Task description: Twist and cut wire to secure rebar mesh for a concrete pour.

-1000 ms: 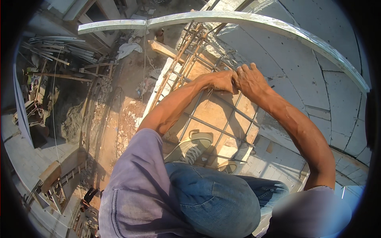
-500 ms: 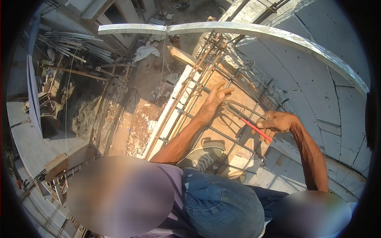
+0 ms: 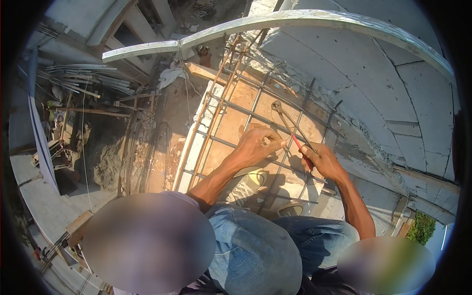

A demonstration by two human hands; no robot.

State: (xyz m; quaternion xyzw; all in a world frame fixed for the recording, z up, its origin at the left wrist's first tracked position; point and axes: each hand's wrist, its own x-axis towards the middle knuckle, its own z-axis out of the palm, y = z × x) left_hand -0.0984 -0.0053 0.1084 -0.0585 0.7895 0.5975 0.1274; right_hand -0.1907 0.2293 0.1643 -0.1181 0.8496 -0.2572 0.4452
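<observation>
Above the rebar grid [image 3: 250, 114], our right hand [image 3: 319, 160] grips red-handled pincers [image 3: 296, 141], head projecting beyond; our left hand [image 3: 255, 146] pinches, contents unclear.

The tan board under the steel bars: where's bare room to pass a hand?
Between the rusty rods and the left hand, bare board lies framed by steel bars. It's crowded around the red-handled pincers and the right hand.
</observation>
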